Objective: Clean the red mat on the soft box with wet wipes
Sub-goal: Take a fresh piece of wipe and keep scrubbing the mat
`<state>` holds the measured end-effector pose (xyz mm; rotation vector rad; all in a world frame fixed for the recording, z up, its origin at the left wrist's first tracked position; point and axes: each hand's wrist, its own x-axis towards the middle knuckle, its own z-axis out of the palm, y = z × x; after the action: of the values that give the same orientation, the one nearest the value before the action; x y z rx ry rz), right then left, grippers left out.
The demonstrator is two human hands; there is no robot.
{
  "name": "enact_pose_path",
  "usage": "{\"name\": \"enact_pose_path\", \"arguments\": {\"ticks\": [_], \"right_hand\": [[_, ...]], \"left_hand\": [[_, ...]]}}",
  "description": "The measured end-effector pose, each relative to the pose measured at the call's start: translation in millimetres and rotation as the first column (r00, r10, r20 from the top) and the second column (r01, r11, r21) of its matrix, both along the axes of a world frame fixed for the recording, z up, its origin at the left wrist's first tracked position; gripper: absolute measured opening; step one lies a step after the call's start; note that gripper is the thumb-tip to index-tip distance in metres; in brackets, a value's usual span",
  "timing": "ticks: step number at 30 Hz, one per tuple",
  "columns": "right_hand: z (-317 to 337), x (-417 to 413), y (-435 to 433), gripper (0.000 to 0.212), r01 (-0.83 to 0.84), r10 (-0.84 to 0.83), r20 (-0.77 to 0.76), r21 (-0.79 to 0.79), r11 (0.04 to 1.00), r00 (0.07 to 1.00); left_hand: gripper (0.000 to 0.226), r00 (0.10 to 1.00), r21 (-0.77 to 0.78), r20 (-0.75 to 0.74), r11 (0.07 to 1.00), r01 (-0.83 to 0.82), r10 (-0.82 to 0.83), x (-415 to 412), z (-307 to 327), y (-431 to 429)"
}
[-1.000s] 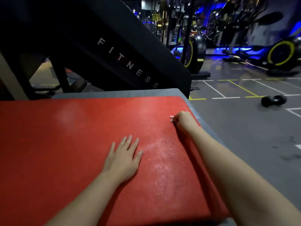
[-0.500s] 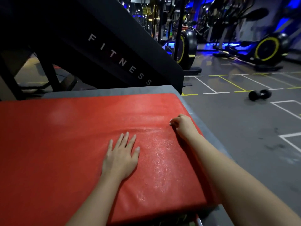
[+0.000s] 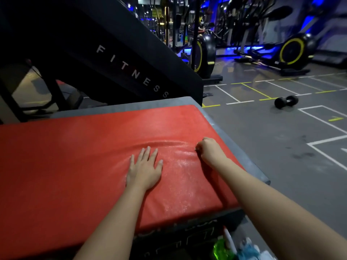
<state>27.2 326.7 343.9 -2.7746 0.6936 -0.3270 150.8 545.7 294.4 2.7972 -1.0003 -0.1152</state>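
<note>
The red mat (image 3: 75, 166) lies on the soft box, whose grey top (image 3: 131, 107) shows along the far and right edges and whose black side (image 3: 187, 235) shows below. My left hand (image 3: 144, 169) rests flat on the mat with its fingers spread. Near the mat's right edge my right hand (image 3: 211, 151) is curled into a fist pressed on the mat; the wet wipe inside it is almost wholly hidden. A wet sheen covers the mat between and below the hands. A ripple runs across the mat just beyond my fingers.
A black sloped panel marked FITNESS (image 3: 131, 70) rises behind the box. A dumbbell (image 3: 286, 101) lies on the grey floor to the right, and exercise bikes (image 3: 293, 51) stand further back. A green bottle (image 3: 221, 250) and a pale packet (image 3: 247, 250) sit at the box's foot.
My right fist has slid back toward me along the mat's right side. The mat has rippled ahead of my left hand, which stays flat in place.
</note>
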Motion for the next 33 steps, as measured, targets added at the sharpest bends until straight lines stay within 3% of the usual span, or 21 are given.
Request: {"name": "enact_pose_path", "arguments": {"ticks": [3, 6, 12, 15, 20, 25, 27, 31, 33], "right_hand": [[2.8, -27.3, 19.2, 0.030, 0.013, -0.011, -0.096, 0.022, 1.000, 0.995], [0.3, -57.1, 37.2, 0.022, 0.022, -0.008, -0.153, 0.090, 0.996, 0.988], [0.3, -86.6, 40.4, 0.022, 0.016, -0.020, 0.030, 0.123, 0.992, 0.999], [5.4, -90.5, 39.5, 0.021, 0.026, -0.028, 0.012, 0.152, 0.988, 1.000], [14.0, -119.5, 33.3, 0.013, 0.006, 0.028, -0.158, 0.211, 0.977, 0.987], [2.8, -116.1, 24.6, 0.019, 0.050, -0.050, -0.010, 0.143, 0.988, 0.999], [0.5, -111.5, 21.6, 0.022, 0.043, -0.045, 0.010, 0.128, 0.991, 0.999], [19.1, -133.7, 29.8, 0.005, -0.005, 0.034, -0.148, 0.191, 0.982, 0.988], [26.5, -152.1, 31.0, 0.008, -0.025, 0.086, -0.243, 0.244, 0.969, 0.966]], "left_hand": [[0.065, 0.985, 0.144, -0.170, 0.989, 0.039, -0.014, 7.7, 18.8, -3.7], [0.068, 0.957, 0.311, -0.291, 0.945, 0.098, -0.003, 13.4, 40.8, -6.0], [0.065, 0.990, 0.266, -0.140, 0.964, 0.027, 0.011, -27.1, 36.3, -0.6], [0.070, 0.991, 0.236, -0.122, 0.969, 0.077, -0.049, -48.1, 31.3, 28.0], [0.070, 0.987, 0.174, -0.053, 0.972, 0.159, -0.152, -77.8, 25.4, 78.5], [0.093, 0.970, 0.176, -0.029, 0.954, 0.241, -0.240, -81.6, 29.9, 92.1], [0.091, 0.959, 0.191, -0.021, 0.940, 0.283, -0.284, -82.8, 32.9, 92.2], [0.087, 0.931, 0.173, -0.048, 0.915, 0.365, -0.362, -88.5, 29.2, 100.0], [0.090, 0.916, 0.183, -0.032, 0.898, 0.399, -0.401, -90.5, 24.2, 105.9]]}}
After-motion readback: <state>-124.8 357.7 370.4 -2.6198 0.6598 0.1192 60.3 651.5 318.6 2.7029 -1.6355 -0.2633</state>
